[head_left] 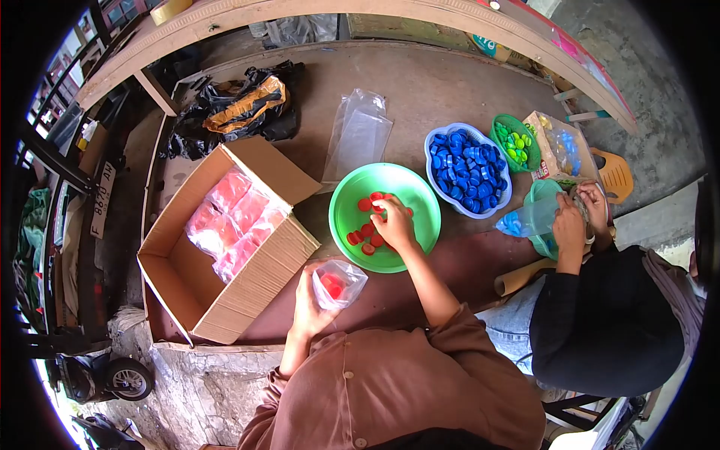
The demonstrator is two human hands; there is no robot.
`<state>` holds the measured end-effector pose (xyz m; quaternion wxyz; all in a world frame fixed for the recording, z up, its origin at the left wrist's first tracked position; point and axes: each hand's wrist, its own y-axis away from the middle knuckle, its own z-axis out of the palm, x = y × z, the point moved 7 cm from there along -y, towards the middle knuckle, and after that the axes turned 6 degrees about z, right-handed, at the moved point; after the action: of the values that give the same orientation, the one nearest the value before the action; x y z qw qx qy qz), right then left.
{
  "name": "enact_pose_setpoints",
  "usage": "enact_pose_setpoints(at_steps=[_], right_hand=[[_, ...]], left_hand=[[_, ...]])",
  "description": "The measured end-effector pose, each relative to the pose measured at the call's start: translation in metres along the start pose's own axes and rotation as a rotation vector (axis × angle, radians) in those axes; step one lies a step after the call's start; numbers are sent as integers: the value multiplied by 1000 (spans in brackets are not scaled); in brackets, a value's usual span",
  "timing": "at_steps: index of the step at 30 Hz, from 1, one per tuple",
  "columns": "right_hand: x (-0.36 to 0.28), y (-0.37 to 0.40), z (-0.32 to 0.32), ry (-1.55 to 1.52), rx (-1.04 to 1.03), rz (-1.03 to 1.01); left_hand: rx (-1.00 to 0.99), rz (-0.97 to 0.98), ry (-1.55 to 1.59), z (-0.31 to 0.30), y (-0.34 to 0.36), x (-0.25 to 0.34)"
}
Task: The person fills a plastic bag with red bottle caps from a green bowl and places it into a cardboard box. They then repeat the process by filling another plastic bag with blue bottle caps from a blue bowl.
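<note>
My left hand (306, 306) is wrapped round a clear plastic bag (349, 283) with red caps inside, held open near the table's front edge. Inside the green basin (425, 196), my right hand (395, 225) has its fingers closed at a red cap (377, 198). Several more red caps (366, 231) lie in the basin under and beside that hand. To the left stands an open cardboard box (251, 304) holding several filled bags of red caps (232, 214).
Blue caps fill a bowl (435, 166); green caps lie in a basket (534, 161). At right a co-worker's hands (571, 221) hold a bag of blue caps (517, 222). Flat empty bags (358, 131) and black plastic (195, 124) lie behind.
</note>
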<state>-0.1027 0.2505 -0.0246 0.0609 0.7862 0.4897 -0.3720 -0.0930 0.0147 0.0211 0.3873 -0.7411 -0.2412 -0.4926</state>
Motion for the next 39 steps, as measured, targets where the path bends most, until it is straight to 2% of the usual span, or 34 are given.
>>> enact_pose_setpoints(at_steps=[1,2,4,5,7,8,9,11,12,15,16,17,19,21,25,26,28,29,31,32,35,37,38,39], right_hand=[[-3,-5,5,124,34,-52],[-1,-9,11,121,34,-55],[-7,-15,21,371,25,-72],[-7,-17,26,367,23,-75],[5,-17,48,506,-124,-21],[4,-15,51,479,-112,-105],[5,-15,50,478,-118,-104],[9,-15,43,226,-104,-56],[3,-14,30,63,-30,-110],[11,-6,17,-448,-114,131],[4,5,16,-830,-298,406],[-17,12,1,-1012,-407,440],[-62,30,-28,-1131,-532,310],[-88,47,-32,-1118,-501,176],[-150,74,-54,-454,-669,-300],[-151,77,-54,-453,-668,-300],[-153,75,-67,-448,-459,-347],[-154,76,-68,-446,-457,-349],[-152,73,-75,-268,-319,-332],[-154,76,-77,-184,-288,-340],[-160,80,-75,-250,-328,-430],[-143,69,-72,-424,-341,-321],[-125,57,-68,-443,-277,-288],[-96,45,-58,-463,-278,-80]], left_hand=[[0,-16,12,0,0,-1],[-1,-32,23,-1,-1,-2],[-4,-31,28,-1,-1,-4],[-8,-31,37,-1,-1,-6],[-5,-50,23,-1,0,-11],[0,-33,5,-1,-1,-11],[5,-17,-14,-2,-1,-10],[5,-30,-8,-2,-3,-5],[5,-40,0,-2,-4,-3],[13,-44,-34,-4,-2,-6],[23,-25,-42,-4,-2,-7],[24,-30,-42,-3,-3,-6],[14,-40,-76,0,-5,-3],[15,-29,-46,3,-4,-7],[23,-5,-7,8,-4,-3],[17,-12,17,9,-3,2],[9,-14,42,9,-3,5],[5,-16,33,9,-1,5],[0,-15,27,9,2,3],[-3,28,26,10,2,4],[-24,55,57,10,3,6],[-10,29,36,6,4,4],[-2,17,-8,3,4,5],[-2,15,-7,1,5,4]])
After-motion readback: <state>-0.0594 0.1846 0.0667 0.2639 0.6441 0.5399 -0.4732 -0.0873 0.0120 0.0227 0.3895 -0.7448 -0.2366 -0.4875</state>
